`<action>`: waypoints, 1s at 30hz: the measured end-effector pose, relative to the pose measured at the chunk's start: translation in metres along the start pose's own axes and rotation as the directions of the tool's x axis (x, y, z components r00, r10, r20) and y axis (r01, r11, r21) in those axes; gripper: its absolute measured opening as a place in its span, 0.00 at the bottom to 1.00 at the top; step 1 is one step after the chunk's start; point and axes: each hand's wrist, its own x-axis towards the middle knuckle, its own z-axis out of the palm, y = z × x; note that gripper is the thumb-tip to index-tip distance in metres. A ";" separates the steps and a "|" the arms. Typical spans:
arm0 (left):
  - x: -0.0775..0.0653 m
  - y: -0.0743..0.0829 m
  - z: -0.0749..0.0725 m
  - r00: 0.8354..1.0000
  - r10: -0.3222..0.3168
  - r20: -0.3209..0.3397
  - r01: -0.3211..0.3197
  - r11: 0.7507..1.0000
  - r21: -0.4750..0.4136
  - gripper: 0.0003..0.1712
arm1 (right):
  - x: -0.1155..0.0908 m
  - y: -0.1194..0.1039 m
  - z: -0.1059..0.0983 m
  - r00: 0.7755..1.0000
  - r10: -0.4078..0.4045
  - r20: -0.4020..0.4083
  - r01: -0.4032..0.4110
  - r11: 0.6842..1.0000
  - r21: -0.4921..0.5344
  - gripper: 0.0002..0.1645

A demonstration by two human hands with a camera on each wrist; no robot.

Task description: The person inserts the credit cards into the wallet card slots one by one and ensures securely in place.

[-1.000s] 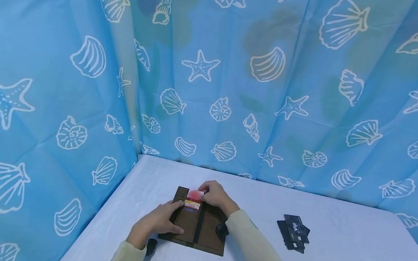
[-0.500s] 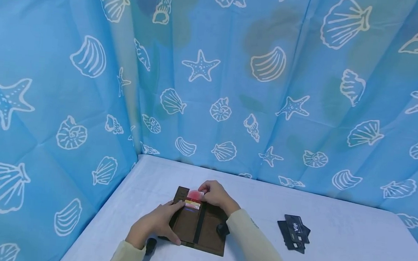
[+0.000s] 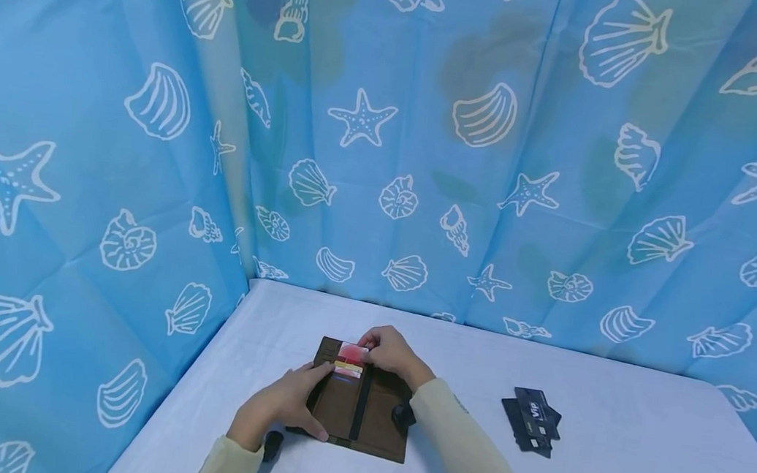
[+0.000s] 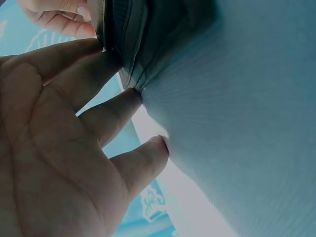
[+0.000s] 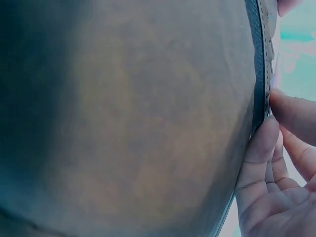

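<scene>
A brown wallet [image 3: 389,413] lies spread flat on the table, a black band [image 3: 362,404] running down its middle. Colourful cards [image 3: 348,370] sit in slots on its left half, and a red and white card [image 3: 352,351] stands out above them at the far end. My right hand [image 3: 391,353] pinches that card by its right edge; thumb and forefinger meet at the slot edge in the right wrist view. Spread fingers of my left hand [image 3: 291,397] rest on the wallet's left side, with the thumb at its near edge. The palm hides part of that side.
Several black cards [image 3: 532,421], one marked "Vip", lie in an overlapping pile to the right on the white table [image 3: 475,368]. A blue shell-patterned curtain [image 3: 423,159] hangs behind the table and along its left side.
My left thumb has slid from the wallet's face towards its near edge. My right hand stays at the red and white card, almost still.
</scene>
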 end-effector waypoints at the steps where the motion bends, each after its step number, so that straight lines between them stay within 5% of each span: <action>1: 0.000 0.000 0.000 1.000 0.000 -0.001 0.000 1.000 0.002 0.62 | 0.000 0.000 0.000 1.000 -0.002 -0.002 0.002 1.000 -0.001 0.06; 30: 0.001 0.005 0.001 1.000 -0.014 -0.011 0.014 1.000 0.003 0.62 | -0.001 -0.002 -0.005 0.998 -0.028 0.064 0.028 1.000 -0.005 0.05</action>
